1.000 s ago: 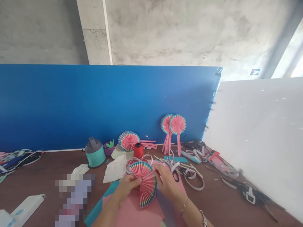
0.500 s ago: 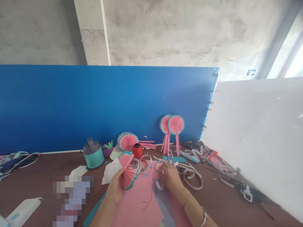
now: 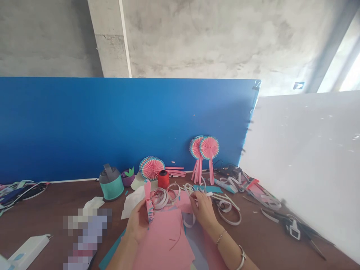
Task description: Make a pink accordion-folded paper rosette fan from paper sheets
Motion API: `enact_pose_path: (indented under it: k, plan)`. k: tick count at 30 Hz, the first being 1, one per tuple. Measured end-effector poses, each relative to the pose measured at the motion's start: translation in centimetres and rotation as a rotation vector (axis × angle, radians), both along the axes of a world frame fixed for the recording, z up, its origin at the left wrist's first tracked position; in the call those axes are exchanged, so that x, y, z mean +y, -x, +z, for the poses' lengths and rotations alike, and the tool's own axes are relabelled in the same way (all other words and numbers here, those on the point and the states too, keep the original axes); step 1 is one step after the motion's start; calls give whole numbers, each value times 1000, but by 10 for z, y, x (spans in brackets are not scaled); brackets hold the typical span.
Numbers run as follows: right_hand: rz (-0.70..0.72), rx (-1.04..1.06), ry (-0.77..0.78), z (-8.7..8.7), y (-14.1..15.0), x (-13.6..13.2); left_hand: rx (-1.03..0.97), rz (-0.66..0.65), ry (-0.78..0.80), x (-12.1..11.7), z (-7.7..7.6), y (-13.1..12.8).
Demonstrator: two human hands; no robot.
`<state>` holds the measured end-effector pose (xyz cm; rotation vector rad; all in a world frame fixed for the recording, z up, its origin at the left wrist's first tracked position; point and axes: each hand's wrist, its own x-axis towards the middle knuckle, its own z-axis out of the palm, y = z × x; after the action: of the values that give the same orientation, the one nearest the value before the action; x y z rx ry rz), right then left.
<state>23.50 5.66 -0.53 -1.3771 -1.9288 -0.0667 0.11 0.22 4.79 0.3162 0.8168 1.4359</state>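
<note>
My left hand point(image 3: 137, 221) is closed around a pleated paper fan point(image 3: 150, 210) in pink with a blue-and-cream edge; it is turned nearly edge-on to me. To its right, my right hand point(image 3: 203, 208) is bent over a curling strip of white tape point(image 3: 191, 222), with the fingertips pinched on it. Loops of white tape point(image 3: 161, 198) lie between the hands. Beneath both hands are sheets of pink paper point(image 3: 163, 240). A red thread spool point(image 3: 163, 179) stands just beyond the left hand.
Finished pink paper rosettes point(image 3: 209, 148) lean on the blue partition point(image 3: 126, 123); more rosettes point(image 3: 152, 168) rest behind the spool. A teal container point(image 3: 111, 187) and a small purple pot point(image 3: 128, 178) stand at left. Scissors point(image 3: 294, 228) and more tape point(image 3: 229, 215) lie at right.
The fan in my left hand has turned from spread, with two pleated sections showing, to nearly edge-on. My right hand has shifted slightly, and the tape strip below it hangs differently.
</note>
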Motion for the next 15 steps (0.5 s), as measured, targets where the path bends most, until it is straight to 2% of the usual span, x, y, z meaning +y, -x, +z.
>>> enact_pose_path:
  k: [4, 8, 12, 13, 15]
  plan:
    - [21, 14, -1, -1, 1, 1, -32, -5, -74, 3, -10, 4]
    - [19, -71, 29, -1, -1, 1, 109, 37, -74, 7, -21, 3]
    - [18, -137, -67, 8, 12, -7, 175, 115, -53, 9, -28, 2]
    - [43, -145, -89, 11, 20, -9, 185, 128, -53, 10, -30, 2]
    - [193, -244, -94, 16, 40, -12, 202, 145, -59, 10, -32, 1]
